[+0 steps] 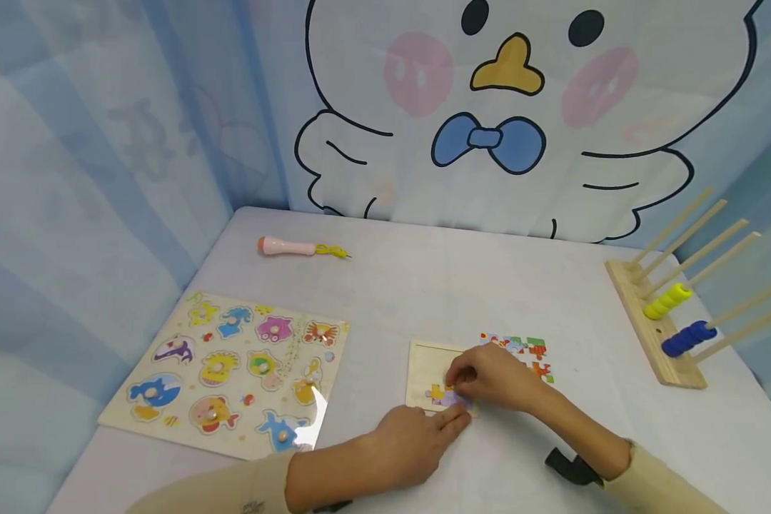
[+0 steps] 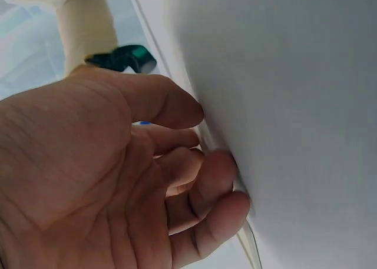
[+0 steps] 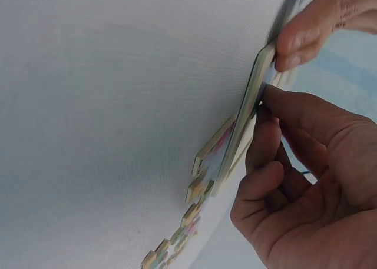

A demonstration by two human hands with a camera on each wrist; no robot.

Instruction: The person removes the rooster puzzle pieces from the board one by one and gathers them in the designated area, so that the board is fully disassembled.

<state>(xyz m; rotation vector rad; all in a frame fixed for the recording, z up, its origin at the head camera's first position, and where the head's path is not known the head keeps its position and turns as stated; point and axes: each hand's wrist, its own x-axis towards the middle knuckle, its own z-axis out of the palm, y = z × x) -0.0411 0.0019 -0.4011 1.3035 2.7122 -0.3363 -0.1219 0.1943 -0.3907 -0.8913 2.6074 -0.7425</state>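
A shallow wooden jigsaw tray (image 1: pixel 422 360) lies on the white table in front of me. Yellow and purple jigsaw pieces (image 1: pixel 435 393) sit in its lower right part. My right hand (image 1: pixel 497 377) reaches over the tray's right side, thumb and forefinger pinching a jigsaw piece low against the tray, mostly hidden by the fingers. Extended fingers of my left hand (image 1: pixel 417 437) press at the tray's lower edge, close to the right fingertips. In the right wrist view, left fingertips (image 3: pixel 291 48) touch the tray's corner. Loose jigsaw pieces (image 1: pixel 537 348) lie beyond my right hand.
A large knob puzzle board (image 1: pixel 231 421) with sea animals lies to the left. Behind it is a pink-handled item (image 1: pixel 288 246) with a yellow cord. At the right stands a wooden peg rack (image 1: pixel 649 321) carrying yellow rings (image 1: pixel 668 301) and blue rings (image 1: pixel 687 338).
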